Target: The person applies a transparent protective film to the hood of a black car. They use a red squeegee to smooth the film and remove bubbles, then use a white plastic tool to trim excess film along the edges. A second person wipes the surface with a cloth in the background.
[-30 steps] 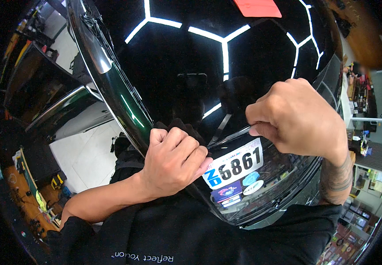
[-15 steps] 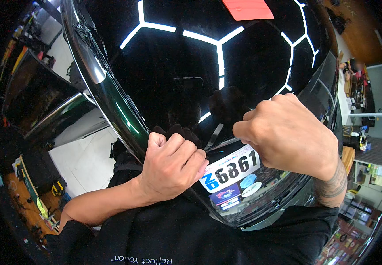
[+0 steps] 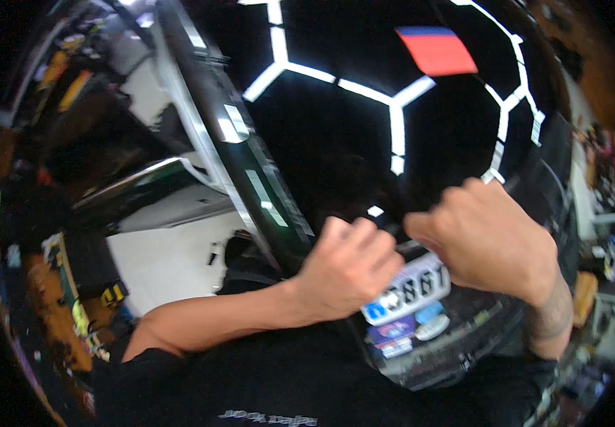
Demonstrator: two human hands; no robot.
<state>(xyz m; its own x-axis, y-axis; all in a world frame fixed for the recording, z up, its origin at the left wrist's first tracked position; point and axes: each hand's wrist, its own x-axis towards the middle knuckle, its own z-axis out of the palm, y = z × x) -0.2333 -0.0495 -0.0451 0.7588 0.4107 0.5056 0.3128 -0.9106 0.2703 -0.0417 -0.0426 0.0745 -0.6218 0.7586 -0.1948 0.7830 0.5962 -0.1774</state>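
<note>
A cluttered orange shelf stands beside pale floor.

Pale floor, cluttered shelves at left, hexagonal light reflections

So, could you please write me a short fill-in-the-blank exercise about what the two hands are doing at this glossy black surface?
1. Both hands, the left hand and the right hand, are closed into ____.
2. The glossy surface is ____ in colour.
3. The white plate lies between the hands, directly above several small ____.
4. The rectangle reflected near the top is ____.

Missing words: fists; black; stickers; red
</note>
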